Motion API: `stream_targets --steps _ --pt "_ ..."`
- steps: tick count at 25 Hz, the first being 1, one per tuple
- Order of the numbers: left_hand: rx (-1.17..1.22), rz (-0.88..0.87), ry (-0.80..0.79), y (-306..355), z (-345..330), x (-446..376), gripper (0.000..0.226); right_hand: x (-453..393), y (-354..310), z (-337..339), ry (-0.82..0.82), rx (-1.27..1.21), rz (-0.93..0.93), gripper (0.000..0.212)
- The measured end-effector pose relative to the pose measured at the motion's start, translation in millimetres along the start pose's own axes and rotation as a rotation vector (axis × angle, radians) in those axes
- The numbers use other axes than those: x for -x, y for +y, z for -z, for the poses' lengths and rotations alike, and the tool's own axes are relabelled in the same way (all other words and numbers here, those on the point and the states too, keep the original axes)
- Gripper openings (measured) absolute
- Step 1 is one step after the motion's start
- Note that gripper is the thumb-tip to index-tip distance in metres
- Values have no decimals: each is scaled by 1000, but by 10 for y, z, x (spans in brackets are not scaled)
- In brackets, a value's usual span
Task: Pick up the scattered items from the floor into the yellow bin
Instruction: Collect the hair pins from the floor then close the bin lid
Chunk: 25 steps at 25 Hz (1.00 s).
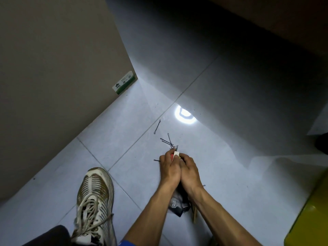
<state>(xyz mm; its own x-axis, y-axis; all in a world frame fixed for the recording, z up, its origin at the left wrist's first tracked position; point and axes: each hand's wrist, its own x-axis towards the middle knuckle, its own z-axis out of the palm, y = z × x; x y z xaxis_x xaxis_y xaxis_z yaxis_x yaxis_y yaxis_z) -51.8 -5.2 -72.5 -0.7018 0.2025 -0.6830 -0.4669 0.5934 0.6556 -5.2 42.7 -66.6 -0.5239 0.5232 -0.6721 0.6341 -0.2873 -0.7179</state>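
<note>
Several black hairpins (166, 141) lie scattered on the pale tiled floor, one (157, 126) apart at the upper left. My left hand (169, 170) and my right hand (190, 173) are pressed together just below them, both closed around a small white and red item (176, 154) and some pins. A clear and dark plastic bag (177, 204) hangs under my wrists. One pin (156, 160) sticks out left of my left hand. The yellow bin (312, 219) shows only a corner at the lower right.
A large cardboard box (62, 68) with a green and white label stands at the left. My sneaker (95, 201) rests on the floor at the lower left. A bright lamp reflection (184, 115) glares on the tile. Dark furniture overhangs the upper right.
</note>
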Motion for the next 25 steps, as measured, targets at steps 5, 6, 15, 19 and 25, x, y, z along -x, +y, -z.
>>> stream_targets --steps 5,6,15,19,25 --pt "182 11 9 70 -23 90 24 -38 30 -54 90 -175 -72 19" --pt "200 4 -4 102 -40 147 23 -18 26 -16 112 -203 -64 19" --pt "213 -233 -155 996 -369 1180 22 680 -553 922 261 -367 164 22" --pt "198 -325 -343 1356 -852 1994 21 1322 -731 1762 376 -473 233 23" --pt "85 -357 -655 1383 -1961 3318 16 2311 -252 3150 711 -692 252 23"
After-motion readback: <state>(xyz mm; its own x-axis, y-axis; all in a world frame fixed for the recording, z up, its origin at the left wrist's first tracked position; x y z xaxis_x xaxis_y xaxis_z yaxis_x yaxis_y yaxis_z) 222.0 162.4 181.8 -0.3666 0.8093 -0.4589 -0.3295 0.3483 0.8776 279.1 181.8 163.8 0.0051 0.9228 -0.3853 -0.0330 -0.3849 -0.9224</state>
